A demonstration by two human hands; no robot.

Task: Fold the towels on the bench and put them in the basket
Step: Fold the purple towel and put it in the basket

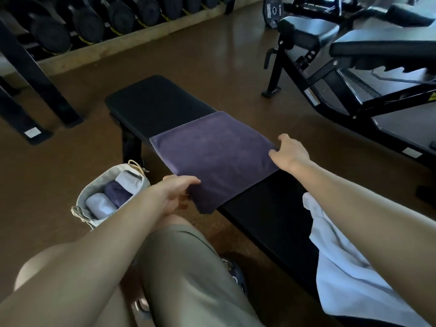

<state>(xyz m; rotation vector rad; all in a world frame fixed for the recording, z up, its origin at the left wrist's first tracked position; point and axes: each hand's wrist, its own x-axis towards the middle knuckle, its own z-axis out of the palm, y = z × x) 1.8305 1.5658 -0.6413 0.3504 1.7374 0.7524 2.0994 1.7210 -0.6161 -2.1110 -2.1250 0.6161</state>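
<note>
- I am looking down at a black flat bench (162,107), and I am placing everything else relative to it.
- A purple towel (212,152), folded into a flat rectangle, is lying across the middle of the bench, its near-left corner hanging over the bench's left edge.
- My left hand (173,192) is pinching that overhanging corner, thumb on top and fingers curled underneath.
- My right hand (291,152) is gripping the towel's right-hand corner at the bench's right edge; the thumb is lying on the cloth, and I cannot see the fingertips well.
- A white towel (349,274) is lying crumpled and unfolded on the near end of the bench, partly under my right forearm.
- A fabric basket (94,192) is standing on the floor just left of the bench, beside its leg; it is holding three rolled towels in a row: white, purple, white.
- My knee in khaki shorts is showing below the bench's left edge.
- A dumbbell rack (99,22) is standing well beyond the bench's far left, and an adjustable bench (354,50) is sitting to its far right.
</note>
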